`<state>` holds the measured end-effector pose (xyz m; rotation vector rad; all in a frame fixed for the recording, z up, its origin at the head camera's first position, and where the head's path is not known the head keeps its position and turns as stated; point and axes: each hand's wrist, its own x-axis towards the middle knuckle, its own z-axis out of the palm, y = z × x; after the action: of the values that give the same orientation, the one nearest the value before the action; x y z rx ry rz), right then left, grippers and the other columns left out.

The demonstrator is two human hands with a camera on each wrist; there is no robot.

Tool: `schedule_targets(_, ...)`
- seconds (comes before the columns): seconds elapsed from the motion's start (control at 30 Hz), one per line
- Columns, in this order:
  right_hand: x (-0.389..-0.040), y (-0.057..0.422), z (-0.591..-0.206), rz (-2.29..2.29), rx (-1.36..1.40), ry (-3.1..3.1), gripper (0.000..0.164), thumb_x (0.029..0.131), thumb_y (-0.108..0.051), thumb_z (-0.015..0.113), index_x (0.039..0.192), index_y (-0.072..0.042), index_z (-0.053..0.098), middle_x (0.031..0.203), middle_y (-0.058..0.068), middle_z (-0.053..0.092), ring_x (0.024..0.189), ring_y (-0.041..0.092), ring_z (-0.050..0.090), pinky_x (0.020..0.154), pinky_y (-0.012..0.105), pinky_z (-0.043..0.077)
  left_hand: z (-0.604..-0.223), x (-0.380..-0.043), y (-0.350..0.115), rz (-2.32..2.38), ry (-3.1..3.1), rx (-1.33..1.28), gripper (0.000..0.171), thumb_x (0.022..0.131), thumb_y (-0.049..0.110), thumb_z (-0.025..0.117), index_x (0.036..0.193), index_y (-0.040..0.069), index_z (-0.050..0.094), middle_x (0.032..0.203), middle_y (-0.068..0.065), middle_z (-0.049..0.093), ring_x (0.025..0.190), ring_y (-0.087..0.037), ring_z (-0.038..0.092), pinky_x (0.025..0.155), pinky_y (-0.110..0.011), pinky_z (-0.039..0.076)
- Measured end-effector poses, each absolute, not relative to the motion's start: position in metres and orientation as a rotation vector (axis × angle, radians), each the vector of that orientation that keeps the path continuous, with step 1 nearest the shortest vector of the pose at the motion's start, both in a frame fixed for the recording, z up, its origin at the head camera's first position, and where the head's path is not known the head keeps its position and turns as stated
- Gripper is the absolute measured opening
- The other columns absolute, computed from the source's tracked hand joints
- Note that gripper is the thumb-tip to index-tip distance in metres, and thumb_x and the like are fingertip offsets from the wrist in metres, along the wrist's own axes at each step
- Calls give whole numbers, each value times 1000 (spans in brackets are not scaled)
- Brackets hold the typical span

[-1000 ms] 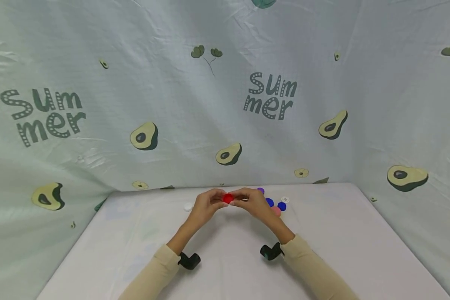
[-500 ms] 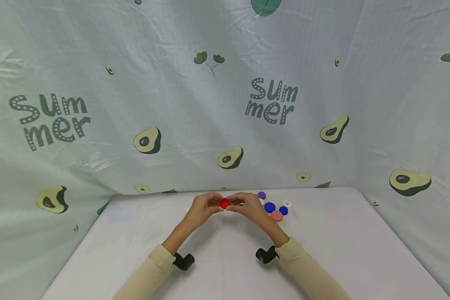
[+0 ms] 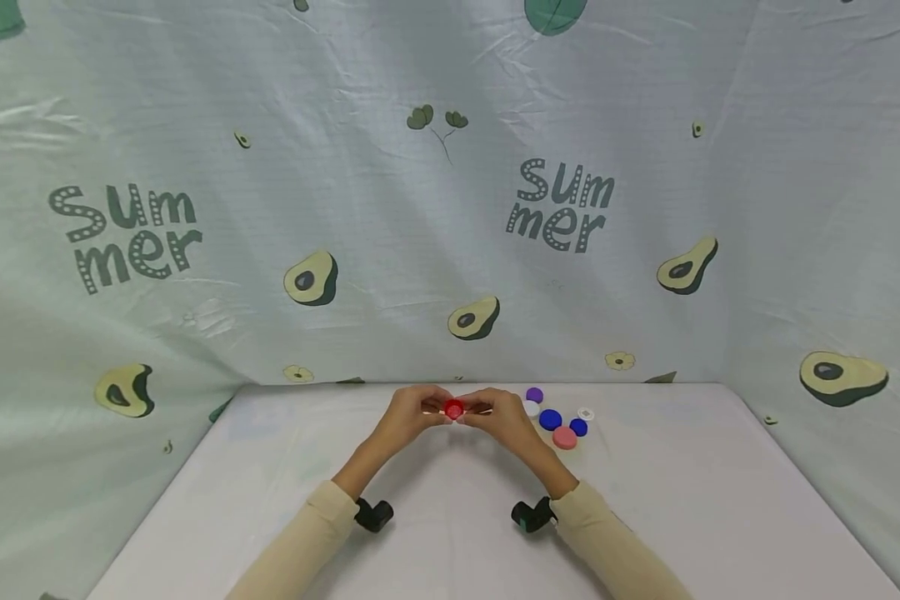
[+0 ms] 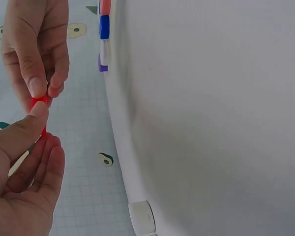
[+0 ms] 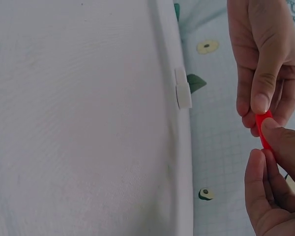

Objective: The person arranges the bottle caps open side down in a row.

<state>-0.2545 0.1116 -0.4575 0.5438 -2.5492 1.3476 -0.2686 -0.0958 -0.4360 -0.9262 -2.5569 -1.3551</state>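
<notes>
A small red bottle cap [image 3: 453, 408] is held up between both hands near the far side of the table, its round face toward the head camera. The thumb and fingers of my left hand [image 3: 411, 414] pinch one side of its rim; those of my right hand [image 3: 501, 413] pinch the other. In the left wrist view the red cap [image 4: 39, 102] shows edge-on between the two thumbs. The right wrist view also has the cap [image 5: 263, 129] edge-on, with both thumbs on it and fingers behind.
Right of the hands lie blue caps [image 3: 551, 419], a pink cap [image 3: 565, 437], a purple cap [image 3: 534, 395] and white ones [image 3: 586, 413]. Another white cap [image 4: 141, 217] lies near the table's far edge. A printed curtain [image 3: 390, 208] hangs behind the white table [image 3: 682, 500].
The head view has shifted slightly. Both hands keep their pinch on the red cap. A white cap left of the hands, visible a second ago, is now hidden behind the left hand.
</notes>
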Motion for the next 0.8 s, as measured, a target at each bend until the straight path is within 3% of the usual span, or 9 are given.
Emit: schedule_targets(0.8, -274, 87, -461, 1430, 480, -2548, 26, 87, -8, 81, 111, 0, 76, 98, 12, 77, 86, 20, 74, 77, 26, 60, -432, -295, -115, -1202, -2690, -975, 28, 81, -3, 81, 109, -1, 73, 104, -11, 74, 95, -25, 70, 86, -39, 59)
